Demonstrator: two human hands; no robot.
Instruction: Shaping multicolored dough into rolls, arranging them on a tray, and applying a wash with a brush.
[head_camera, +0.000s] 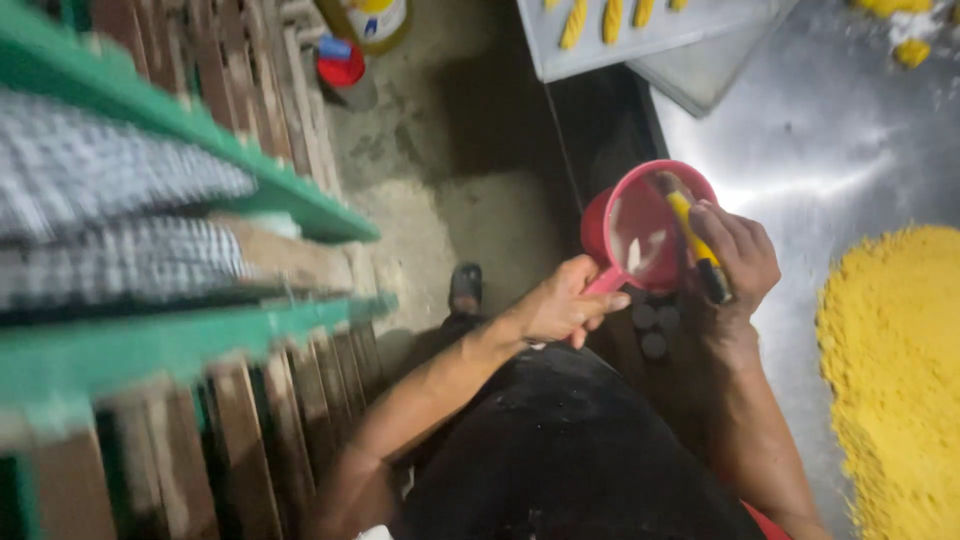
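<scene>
steel table edge, left hand clamped on pink scoop handle, right hand gripping yellow tool — narrow floor gap

Steel worktable at right w/ yellow crumb heap on it. Grey tray up top, yellow shaped pieces in row. Green-framed rack at left, checked cloths on shelves. Red cap on floor.

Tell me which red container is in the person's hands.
The pink-red scoop with a handle, held by the left hand beside the steel table. The other, a small red tub, stands on the floor.
</scene>
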